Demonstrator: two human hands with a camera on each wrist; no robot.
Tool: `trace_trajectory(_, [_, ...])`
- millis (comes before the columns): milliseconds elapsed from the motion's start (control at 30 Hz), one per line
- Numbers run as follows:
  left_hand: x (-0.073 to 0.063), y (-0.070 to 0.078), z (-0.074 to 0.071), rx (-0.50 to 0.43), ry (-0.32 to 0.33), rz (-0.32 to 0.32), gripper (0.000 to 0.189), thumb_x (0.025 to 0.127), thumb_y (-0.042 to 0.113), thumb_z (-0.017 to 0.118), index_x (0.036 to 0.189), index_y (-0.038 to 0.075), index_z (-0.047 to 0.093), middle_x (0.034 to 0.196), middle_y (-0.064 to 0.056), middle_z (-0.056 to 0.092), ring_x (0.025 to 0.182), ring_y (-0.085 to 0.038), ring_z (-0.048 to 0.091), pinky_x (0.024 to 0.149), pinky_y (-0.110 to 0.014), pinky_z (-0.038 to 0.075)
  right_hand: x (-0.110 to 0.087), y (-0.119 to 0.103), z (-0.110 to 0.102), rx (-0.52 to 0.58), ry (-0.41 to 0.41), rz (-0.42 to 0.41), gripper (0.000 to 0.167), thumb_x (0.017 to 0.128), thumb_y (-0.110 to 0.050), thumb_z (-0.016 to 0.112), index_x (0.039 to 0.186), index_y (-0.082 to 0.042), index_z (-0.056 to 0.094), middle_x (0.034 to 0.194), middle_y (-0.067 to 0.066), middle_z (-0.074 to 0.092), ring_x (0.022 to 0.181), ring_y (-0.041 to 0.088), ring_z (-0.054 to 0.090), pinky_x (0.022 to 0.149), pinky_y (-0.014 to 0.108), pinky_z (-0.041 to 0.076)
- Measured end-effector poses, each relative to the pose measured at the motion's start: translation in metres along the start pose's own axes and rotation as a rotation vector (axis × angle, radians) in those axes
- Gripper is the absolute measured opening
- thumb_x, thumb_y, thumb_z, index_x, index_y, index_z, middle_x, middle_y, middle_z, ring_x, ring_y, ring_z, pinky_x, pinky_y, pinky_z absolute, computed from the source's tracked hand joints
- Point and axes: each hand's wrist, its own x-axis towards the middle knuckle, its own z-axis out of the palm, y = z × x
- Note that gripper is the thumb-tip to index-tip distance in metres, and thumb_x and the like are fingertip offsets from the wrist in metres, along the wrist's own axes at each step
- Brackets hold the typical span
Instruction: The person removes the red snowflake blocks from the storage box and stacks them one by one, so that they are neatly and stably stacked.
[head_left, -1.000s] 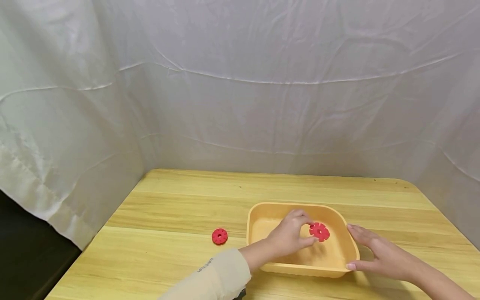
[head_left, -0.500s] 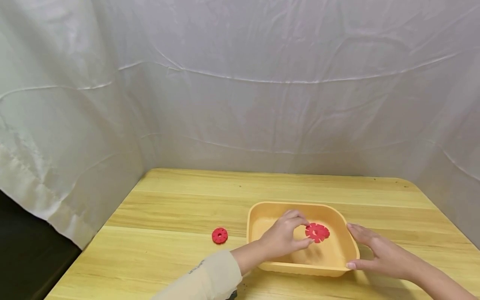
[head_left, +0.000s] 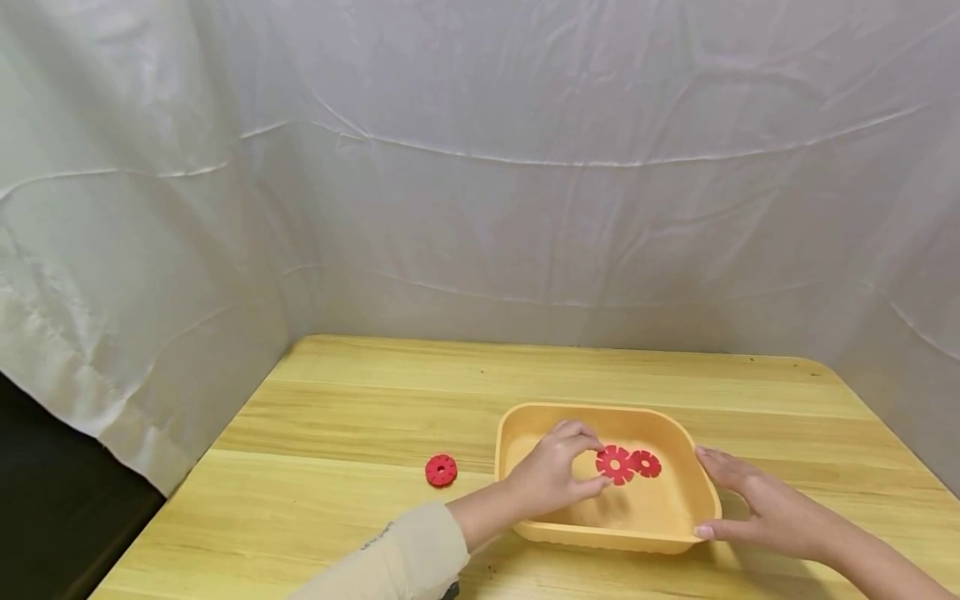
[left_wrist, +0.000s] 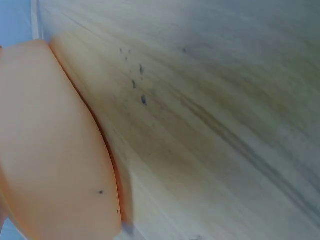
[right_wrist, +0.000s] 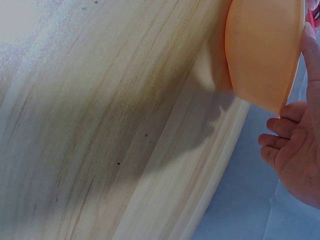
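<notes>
My left hand [head_left: 553, 473] reaches over the near left side of a yellow-orange plastic tub [head_left: 600, 540]. Its thumb and index finger pinch the edge of a flat red interlocking disc [head_left: 615, 465] with notches round its rim. Another red interlocking disc [head_left: 647, 464] shows just right of the pinched one, partly overlapped by it. At the tub's right end my right hand [head_left: 765, 508] holds the rim, thumb at the near corner and fingers farther back. In the right wrist view the lower fingers [right_wrist: 280, 131] curl in beside the tub's corner. The left wrist view shows none of my left hand.
A thicker red notched disc [head_left: 441, 471], perhaps a stack, lies on the wooden table [head_left: 360, 417] left of the tub. Pale cloth [head_left: 525, 208] hangs behind the table and along both sides. Small dark marks [left_wrist: 143, 100] dot the wood.
My left hand has drawn leftward inside the tub with a red interlocking disc, uncovering the other disc to its right. My right hand and the tub stay in place.
</notes>
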Motion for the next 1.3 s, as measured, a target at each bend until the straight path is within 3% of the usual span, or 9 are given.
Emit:
trace_trajectory(333, [-0.003, -0.003, -0.009, -0.022, 0.011, -0.011, 0.035, 0.078, 0.023, 0.073, 0.106, 0.004, 0.064, 0.109, -0.004, 0.061, 0.106, -0.015, 0.055, 0.095, -0.01, 0.041, 0.0, -0.002, -0.001, 0.008, 0.002, 0.001, 0.089, 0.069, -0.044, 0.076, 0.131, 0.01, 0.043, 0.132, 0.029, 0.047, 0.113, 0.048, 0.048, 0.089, -0.007, 0.002])
trace_trajectory(533, [-0.006, -0.008, -0.015, -0.022, 0.03, -0.018, 0.034, 0.077, 0.021, 0.074, 0.105, 0.004, 0.064, 0.108, -0.004, 0.061, 0.105, -0.016, 0.056, 0.095, -0.013, 0.043, 0.001, -0.002, -0.004, -0.023, -0.011, 0.003, 0.089, 0.068, -0.046, 0.076, 0.132, 0.008, 0.044, 0.132, 0.027, 0.048, 0.115, 0.045, 0.05, 0.095, 0.001, 0.019])
trace_trajectory(600, [-0.006, -0.01, -0.016, -0.03, 0.043, -0.015, 0.033, 0.077, 0.02, 0.074, 0.104, 0.003, 0.065, 0.107, -0.005, 0.061, 0.104, -0.016, 0.056, 0.095, -0.014, 0.044, 0.001, -0.002, -0.004, -0.026, -0.014, 0.011, 0.089, 0.068, -0.047, 0.076, 0.132, 0.008, 0.045, 0.132, 0.026, 0.048, 0.115, 0.044, 0.05, 0.095, 0.0, 0.018])
trace_trajectory(733, [-0.008, -0.014, -0.02, -0.034, 0.08, -0.008, 0.031, 0.076, 0.018, 0.075, 0.102, 0.002, 0.066, 0.104, -0.005, 0.061, 0.102, -0.017, 0.056, 0.093, -0.016, 0.046, 0.002, -0.003, -0.004, -0.056, -0.017, 0.0, 0.09, 0.067, -0.048, 0.075, 0.131, 0.008, 0.045, 0.132, 0.026, 0.049, 0.114, 0.044, 0.05, 0.1, 0.028, 0.043])
trace_trajectory(833, [-0.01, -0.019, -0.022, -0.011, 0.119, 0.0, 0.031, 0.075, 0.018, 0.076, 0.1, 0.003, 0.067, 0.102, -0.005, 0.062, 0.099, -0.016, 0.057, 0.091, -0.018, 0.047, 0.002, -0.004, -0.004, -0.072, -0.014, -0.002, 0.091, 0.067, -0.05, 0.075, 0.131, 0.008, 0.046, 0.132, 0.025, 0.049, 0.115, 0.043, 0.05, 0.098, 0.03, 0.044])
trace_trajectory(967, [-0.013, -0.025, -0.024, -0.001, 0.157, 0.001, 0.031, 0.073, 0.017, 0.077, 0.099, 0.002, 0.067, 0.099, -0.005, 0.062, 0.097, -0.017, 0.057, 0.089, -0.02, 0.049, 0.002, -0.004, -0.006, -0.094, -0.017, 0.017, 0.092, 0.067, -0.054, 0.073, 0.131, 0.006, 0.047, 0.134, 0.021, 0.049, 0.115, 0.04, 0.05, 0.097, 0.019, 0.038])
trace_trajectory(1100, [-0.016, -0.03, -0.027, -0.039, 0.155, -0.031, 0.032, 0.073, 0.015, 0.077, 0.099, 0.0, 0.066, 0.1, -0.007, 0.061, 0.098, -0.018, 0.057, 0.088, -0.02, 0.05, 0.002, -0.004, -0.006, -0.106, -0.016, 0.011, 0.092, 0.067, -0.054, 0.073, 0.131, 0.006, 0.046, 0.134, 0.021, 0.049, 0.115, 0.04, 0.05, 0.095, 0.027, 0.044])
trace_trajectory(1200, [-0.018, -0.033, -0.029, -0.054, 0.151, -0.054, 0.032, 0.074, 0.014, 0.077, 0.1, -0.001, 0.066, 0.102, -0.008, 0.061, 0.1, -0.019, 0.056, 0.087, -0.021, 0.051, 0.001, -0.004, -0.005, -0.091, -0.002, 0.003, 0.091, 0.067, -0.053, 0.073, 0.132, 0.005, 0.046, 0.133, 0.021, 0.05, 0.114, 0.04, 0.05, 0.099, 0.008, 0.027])
trace_trajectory(1300, [-0.021, -0.035, -0.032, -0.051, 0.155, -0.058, 0.032, 0.073, 0.013, 0.077, 0.1, -0.001, 0.066, 0.102, -0.008, 0.061, 0.1, -0.019, 0.056, 0.087, -0.022, 0.051, 0.001, -0.003, -0.003, -0.094, 0.007, -0.009, 0.091, 0.067, -0.052, 0.074, 0.132, 0.005, 0.046, 0.133, 0.022, 0.05, 0.113, 0.041, 0.05, 0.101, 0.006, 0.025])
